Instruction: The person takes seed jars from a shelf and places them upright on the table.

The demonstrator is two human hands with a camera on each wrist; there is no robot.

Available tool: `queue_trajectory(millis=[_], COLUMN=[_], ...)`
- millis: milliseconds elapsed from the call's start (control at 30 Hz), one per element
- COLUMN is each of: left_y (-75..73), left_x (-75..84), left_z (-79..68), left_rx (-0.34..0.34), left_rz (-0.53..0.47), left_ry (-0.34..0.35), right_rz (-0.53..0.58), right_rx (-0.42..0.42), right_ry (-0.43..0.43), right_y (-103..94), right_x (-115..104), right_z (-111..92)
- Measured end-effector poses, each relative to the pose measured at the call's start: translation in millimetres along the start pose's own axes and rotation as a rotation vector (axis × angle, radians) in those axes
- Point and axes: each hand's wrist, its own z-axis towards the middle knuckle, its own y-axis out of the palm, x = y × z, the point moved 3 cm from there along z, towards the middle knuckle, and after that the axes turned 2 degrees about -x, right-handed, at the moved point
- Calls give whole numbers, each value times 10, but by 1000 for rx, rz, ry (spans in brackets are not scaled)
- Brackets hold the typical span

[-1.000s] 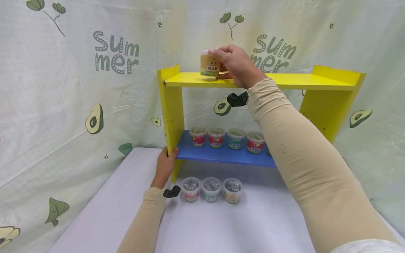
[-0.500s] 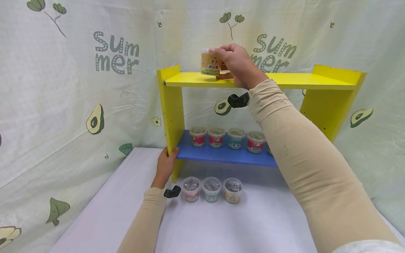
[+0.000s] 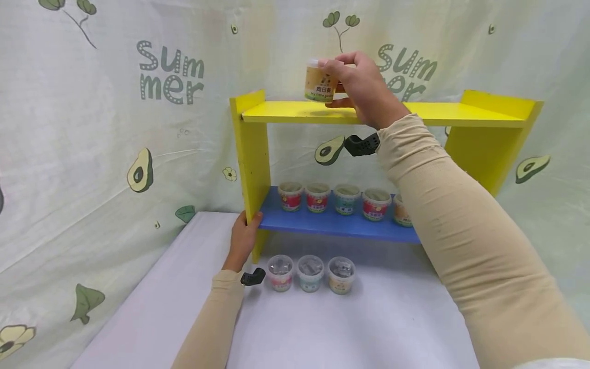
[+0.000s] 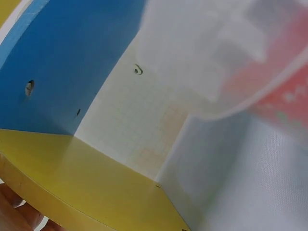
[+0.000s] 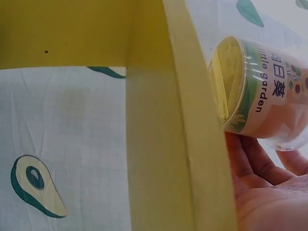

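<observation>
In the head view my right hand (image 3: 364,87) holds a small clear plastic cup (image 3: 319,84) with an orange label, by its right side, just above the yellow top board (image 3: 281,111) of a shelf unit. The right wrist view shows the cup (image 5: 267,91) with its base towards the board's front edge (image 5: 192,115) and fingers (image 5: 260,161) behind it. Low on the unit's left, my left hand (image 3: 243,236) grips the yellow side panel (image 3: 252,169), thumb in front by the blue shelf (image 3: 332,225). Its fingers (image 4: 21,214) curl round the panel's outer side in the left wrist view.
Several cups, including a red one (image 3: 317,199) and a teal one (image 3: 346,200), stand in a row on the blue shelf. Three lidded cups, one pink (image 3: 280,281), one teal (image 3: 310,282) and one orange (image 3: 341,283), stand on the white table (image 3: 350,333) in front.
My right hand has raised the cup off the top board and carried it a little to the right. The left hand keeps its grip on the panel. The head view has shifted slightly.
</observation>
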Motion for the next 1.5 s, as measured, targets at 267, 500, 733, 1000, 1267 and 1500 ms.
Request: queue_trajectory(millis=[267, 500, 733, 1000, 1267, 1500], left_y=[6, 38, 46, 22, 15, 24], left_x=[-12, -35, -70, -52, -22, -51], left_z=[28, 41, 36, 32, 64, 80], left_rx=[16, 23, 31, 16, 14, 20], left_rz=[12, 2, 1, 6, 10, -4], left_ry=[-3, 3, 12, 3, 24, 21], right_rz=[0, 2, 84, 132, 214, 274], right_rx=[16, 11, -30, -38, -28, -54], right_ry=[-49, -112, -143, -163, -196, -210], right_y=[-206, -359, -427, -519, -614, -621], right_x=[-109, -150, -116, -107, -1, 185], right_z=[-166, -367, -601, -773, -1006, -1189])
